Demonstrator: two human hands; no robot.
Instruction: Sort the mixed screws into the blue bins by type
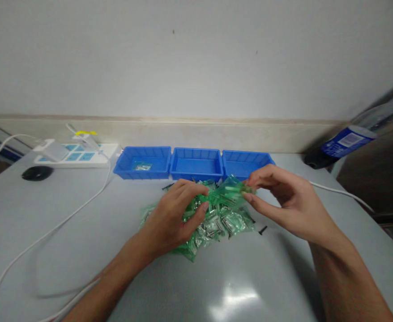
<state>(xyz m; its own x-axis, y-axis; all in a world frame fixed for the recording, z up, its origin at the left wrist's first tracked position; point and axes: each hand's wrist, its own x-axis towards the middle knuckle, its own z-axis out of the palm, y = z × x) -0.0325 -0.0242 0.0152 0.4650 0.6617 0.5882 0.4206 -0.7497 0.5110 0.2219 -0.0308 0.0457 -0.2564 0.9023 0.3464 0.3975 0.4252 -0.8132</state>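
A pile of small green-tinted clear plastic bags with metal screws showing inside lies on the table before me. My right hand pinches one green plastic bag between thumb and fingers, at its right end, just above the pile. My left hand is over the left part of the pile, thumb and index finger apart, their tips close to the held bag's left end. Whether those tips touch plastic I cannot tell. A loose dark screw lies to the right of the pile.
Behind the pile stand three blue trays in a row: the left tray holds a small clear packet, then the middle tray and right tray. A white power strip, black mouse, white cable and cola bottle are around.
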